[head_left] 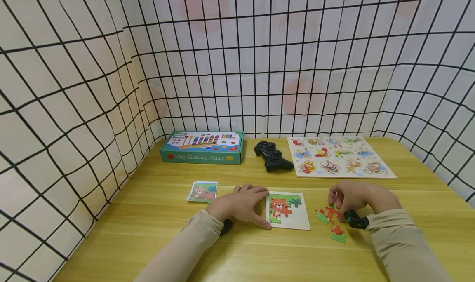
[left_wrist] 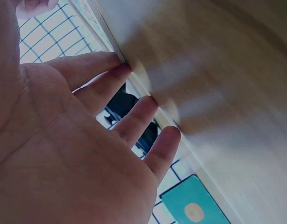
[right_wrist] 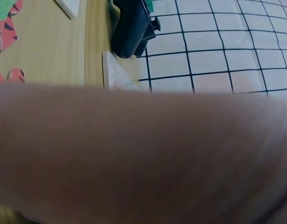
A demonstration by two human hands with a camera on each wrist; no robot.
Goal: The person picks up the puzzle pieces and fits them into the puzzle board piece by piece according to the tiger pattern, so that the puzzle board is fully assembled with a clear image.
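A square puzzle board (head_left: 299, 218) with a partly filled tiger picture lies in front of me. My left hand (head_left: 242, 204) rests at its left side, fingers spread, with the thumb at the near left corner. In the left wrist view the straight fingertips (left_wrist: 169, 135) touch the table. Over the loose orange and green puzzle pieces (head_left: 323, 217), right of the board, my right hand (head_left: 350, 195) bends its fingers down. I cannot tell whether it pinches a piece. The right wrist view is mostly blocked by skin, with some tiger-striped pieces (right_wrist: 7, 35) at its upper left.
A small picture card (head_left: 204, 192) lies left of the board. Behind stand a green Ring Challenge Game box (head_left: 202, 157), a black game controller (head_left: 273, 156) and a wooden insect puzzle board (head_left: 339, 157). Grid-patterned cloth walls (head_left: 259, 67) enclose the table.
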